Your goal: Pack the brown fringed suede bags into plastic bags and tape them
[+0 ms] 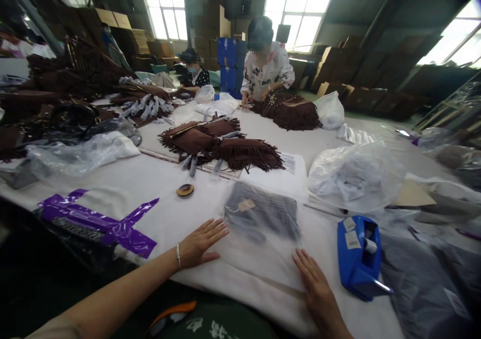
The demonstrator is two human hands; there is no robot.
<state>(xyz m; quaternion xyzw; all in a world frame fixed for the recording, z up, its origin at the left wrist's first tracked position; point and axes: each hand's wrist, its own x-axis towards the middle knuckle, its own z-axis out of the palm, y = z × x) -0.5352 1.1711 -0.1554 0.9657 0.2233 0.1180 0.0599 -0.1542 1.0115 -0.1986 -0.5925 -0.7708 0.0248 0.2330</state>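
- Left hand [202, 243] and right hand [318, 289] lie open, flat on a clear bag [263, 264]
- Bag sits on the surface [158, 223], dark folded item [259, 211] inside
- Looks light, soft, slippery (best taken by its edges)

Blue tape dispenser [358, 259] at 4 o'clock on white-covered table [165, 228]. Black package bound with purple tape [93, 226] at 8 o'clock. Fringed brown suede bags [221, 146] at 12 o'clock, barcode sheet [276, 173] just beside them. Loose plastic bag [353, 178] at 2 o'clock. Farther off at 12 o'clock, co-worker in floral blouse [266, 70], hands at another fringed bag [289, 111]. Seated person [193, 73] at 11 o'clock. Stacked cardboard boxes [212, 28] along back wall, blue crates [229, 63] near them.
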